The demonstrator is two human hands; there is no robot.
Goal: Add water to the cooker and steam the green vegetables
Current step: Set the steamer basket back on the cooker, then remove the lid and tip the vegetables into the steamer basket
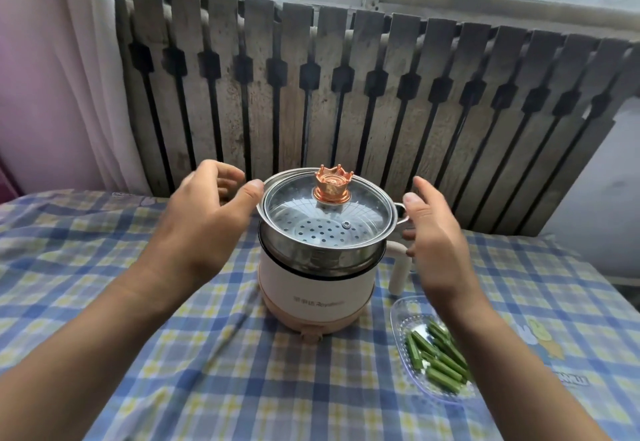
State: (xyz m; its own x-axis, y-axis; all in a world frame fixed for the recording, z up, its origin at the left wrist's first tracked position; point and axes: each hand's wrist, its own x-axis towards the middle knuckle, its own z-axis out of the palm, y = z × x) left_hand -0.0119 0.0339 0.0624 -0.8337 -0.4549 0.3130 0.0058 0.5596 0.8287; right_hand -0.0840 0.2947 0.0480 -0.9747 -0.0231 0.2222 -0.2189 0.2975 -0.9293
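A white and pink electric cooker [313, 296] stands in the middle of the table, its handle pointing right. On it sits a steel steamer basket [311, 250] with a perforated floor, covered by a glass lid [322, 212] with a copper crown knob [333, 186]. My left hand [211, 212] is open at the basket's left rim, thumb close to the lid edge. My right hand [433, 232] is open just right of the basket's small steel handle. Cut green vegetable pieces [438, 359] lie on a clear plate [401, 316] at the lower right.
A blue and yellow checked cloth [173, 371] covers the table. A wooden slatted screen [346, 94] stands right behind the cooker under a window. A white curtain [86, 76] hangs at the left.
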